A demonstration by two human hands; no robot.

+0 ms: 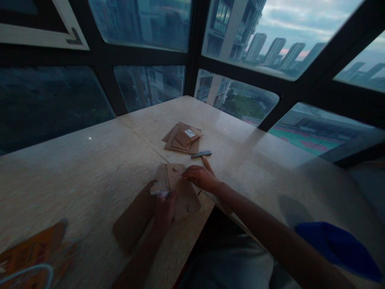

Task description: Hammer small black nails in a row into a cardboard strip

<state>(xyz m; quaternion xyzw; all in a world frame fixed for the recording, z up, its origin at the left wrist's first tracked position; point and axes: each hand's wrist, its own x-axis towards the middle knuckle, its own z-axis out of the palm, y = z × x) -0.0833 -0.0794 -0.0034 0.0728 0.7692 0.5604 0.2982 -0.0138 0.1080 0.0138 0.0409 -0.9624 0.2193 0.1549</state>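
My left hand [165,206] is closed on a brown cardboard-like piece [185,200] with rounded corners and a dark mark. A small crumpled, whitish, shiny bit [159,190] shows at its fingers. The piece's upper part has rows of small holes [174,173]. My right hand [201,177] is at the right edge of that holed part, fingers pinched together; whatever is between them is too small to make out. Under my left hand lies another brown rounded piece [134,218]. Just beyond my right hand is a hammer [201,154] with a wooden handle, partly hidden.
Farther back lies a stack of brown flat pieces [180,142], with a white printed label [189,133] on top. An orange package [33,251] and a pale cord [45,267] are at lower left. Something blue [333,245] rests at right. Windows border the pale tabletop [75,160].
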